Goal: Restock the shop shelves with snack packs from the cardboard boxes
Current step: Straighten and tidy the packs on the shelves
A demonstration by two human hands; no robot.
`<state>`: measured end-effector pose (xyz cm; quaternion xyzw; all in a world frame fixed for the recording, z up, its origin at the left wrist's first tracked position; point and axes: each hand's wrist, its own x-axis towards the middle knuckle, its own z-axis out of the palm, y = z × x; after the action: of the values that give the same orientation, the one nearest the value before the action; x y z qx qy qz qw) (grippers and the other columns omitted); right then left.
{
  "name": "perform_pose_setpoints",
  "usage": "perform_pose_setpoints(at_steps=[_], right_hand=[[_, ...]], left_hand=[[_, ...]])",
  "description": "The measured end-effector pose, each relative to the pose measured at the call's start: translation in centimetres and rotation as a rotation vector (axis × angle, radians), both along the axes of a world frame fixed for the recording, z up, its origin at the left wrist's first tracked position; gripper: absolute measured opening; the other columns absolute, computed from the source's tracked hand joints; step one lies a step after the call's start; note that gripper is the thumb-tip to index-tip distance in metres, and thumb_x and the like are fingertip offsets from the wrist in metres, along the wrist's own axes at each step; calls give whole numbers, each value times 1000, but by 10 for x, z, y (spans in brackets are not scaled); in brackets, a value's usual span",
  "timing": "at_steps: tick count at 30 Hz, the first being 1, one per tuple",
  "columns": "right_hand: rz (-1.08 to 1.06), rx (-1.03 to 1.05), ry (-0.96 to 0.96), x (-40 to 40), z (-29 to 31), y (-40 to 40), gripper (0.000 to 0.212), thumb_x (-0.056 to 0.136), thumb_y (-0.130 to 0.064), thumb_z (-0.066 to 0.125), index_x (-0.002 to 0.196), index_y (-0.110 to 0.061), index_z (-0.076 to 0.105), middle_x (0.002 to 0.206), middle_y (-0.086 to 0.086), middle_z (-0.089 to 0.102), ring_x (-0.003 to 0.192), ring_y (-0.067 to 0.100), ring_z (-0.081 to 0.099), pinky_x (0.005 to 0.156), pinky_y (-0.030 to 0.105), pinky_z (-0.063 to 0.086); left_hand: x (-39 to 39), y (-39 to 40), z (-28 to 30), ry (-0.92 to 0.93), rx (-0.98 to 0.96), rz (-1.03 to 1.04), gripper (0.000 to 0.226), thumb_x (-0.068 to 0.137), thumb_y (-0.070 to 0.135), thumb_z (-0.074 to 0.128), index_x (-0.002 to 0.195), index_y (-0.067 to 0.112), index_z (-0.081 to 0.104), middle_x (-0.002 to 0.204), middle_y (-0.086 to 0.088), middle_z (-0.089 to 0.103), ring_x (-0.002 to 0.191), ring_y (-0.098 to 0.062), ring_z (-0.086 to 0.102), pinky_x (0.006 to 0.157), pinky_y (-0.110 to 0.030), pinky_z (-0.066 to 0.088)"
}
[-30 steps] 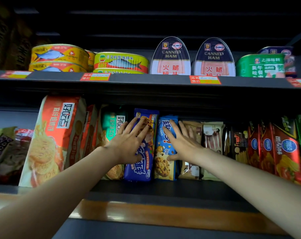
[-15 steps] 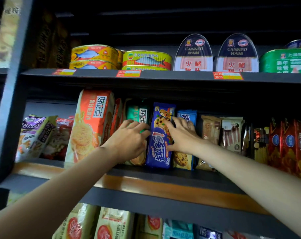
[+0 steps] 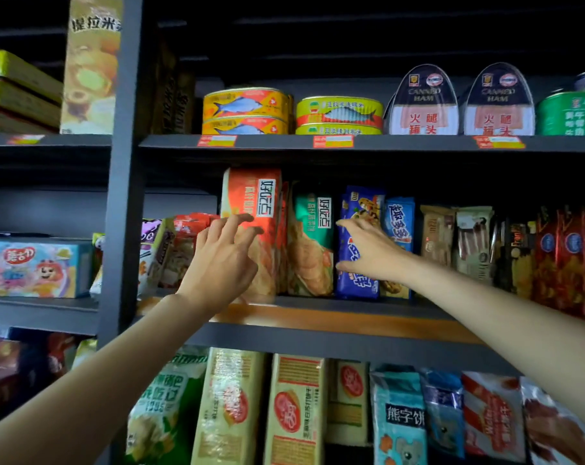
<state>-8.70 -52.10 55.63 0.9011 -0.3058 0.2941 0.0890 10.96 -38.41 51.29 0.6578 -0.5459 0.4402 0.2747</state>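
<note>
Snack packs stand in a row on the middle shelf [image 3: 334, 318]: a tall orange pack [image 3: 250, 193], a green pack [image 3: 312, 229], a dark blue cookie pack [image 3: 361, 203] and a lighter blue pack [image 3: 400, 223]. My left hand [image 3: 224, 260] hovers in front of the orange pack's lower half, fingers spread and curled, holding nothing. My right hand [image 3: 368, 250] lies against the face of the dark blue cookie pack, fingers reaching to its left edge and thumb below. No cardboard box is in view.
Fish cans [image 3: 247, 110] and ham tins [image 3: 421, 102] sit on the shelf above. Biscuit packs [image 3: 294, 411] fill the shelf below. A grey upright post [image 3: 123, 196] divides off the left bay, where a colourful box [image 3: 33, 268] stands. Red packs [image 3: 569, 256] crowd the right.
My left hand has moved left from the green pack to the orange pack and opened its fingers. My right hand stays on the dark blue pack. The view has pulled back and lower.
</note>
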Motion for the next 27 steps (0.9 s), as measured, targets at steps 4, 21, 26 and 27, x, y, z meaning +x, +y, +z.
perform_pose_setpoints(at_steps=[4, 21, 26, 27], right_hand=[[189, 157, -99, 27, -12, 41, 89, 82, -36, 70, 149, -19, 13, 155, 4, 19, 140, 20, 24, 109, 30, 23], [-47, 70, -180, 111, -38, 73, 95, 84, -19, 67, 146, -42, -1, 157, 4, 3, 140, 40, 15, 113, 54, 18], [140, -238, -345, 76, -65, 113, 71, 84, -21, 65, 143, -16, 28, 147, 11, 23, 133, 28, 31, 110, 44, 29], [193, -284, -342, 68, -82, 122, 63, 84, -17, 65, 139, -13, 35, 144, 11, 29, 131, 26, 34, 110, 41, 31]], left_hand=[[15, 11, -8, 203, 19, -59, 63, 81, 20, 64, 138, 16, 37, 142, -13, 29, 124, -39, 32, 99, -51, 36], [38, 12, -13, 305, 135, -201, 50, 89, 10, 47, 138, 18, 41, 139, -14, 30, 117, -39, 46, 96, -47, 43], [32, 47, -68, 91, -86, -332, 44, 79, 18, 36, 118, 7, 54, 121, -14, 48, 103, -30, 49, 84, -41, 44], [34, 52, -91, 62, -74, -338, 42, 78, 16, 37, 115, 7, 55, 119, -13, 49, 99, -29, 49, 81, -40, 44]])
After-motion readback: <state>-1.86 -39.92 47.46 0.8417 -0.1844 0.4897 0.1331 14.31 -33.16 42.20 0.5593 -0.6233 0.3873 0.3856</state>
